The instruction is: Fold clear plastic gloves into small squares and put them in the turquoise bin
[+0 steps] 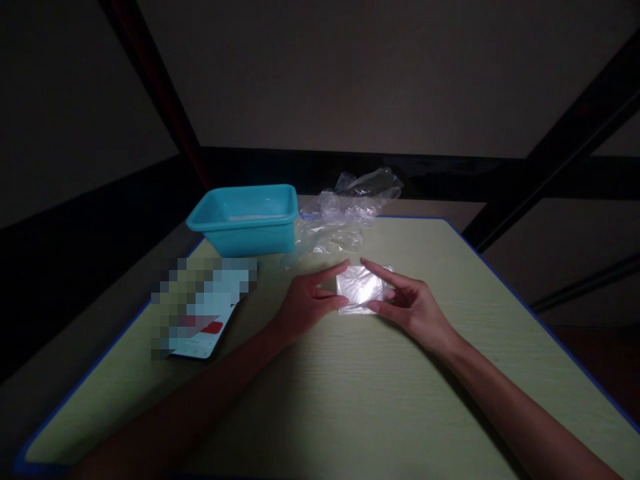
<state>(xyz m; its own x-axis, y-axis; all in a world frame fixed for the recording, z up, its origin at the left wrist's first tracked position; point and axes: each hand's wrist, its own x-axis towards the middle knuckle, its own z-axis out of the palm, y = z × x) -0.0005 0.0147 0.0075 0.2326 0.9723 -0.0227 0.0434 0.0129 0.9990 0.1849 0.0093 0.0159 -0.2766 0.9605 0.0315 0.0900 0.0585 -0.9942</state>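
Note:
A small, shiny rectangular packet [361, 287] in clear wrapping is at the middle of the pale green table [320, 400]. My left hand [306, 303] grips its left side, with the index finger at the top edge and the thumb at the lower edge. From the right, my right hand [413, 307] pinches the same packet in a similar way, index finger above and thumb below. Glare on the wrapping hides what is inside.
A turquoise plastic basin [245, 237] stands at the back left. Beside it lie crumpled clear plastic bags [345, 213], reaching the table's back edge. A phone with a lit screen [210, 320], partly pixelated, lies on the left. Blue edging runs round the table.

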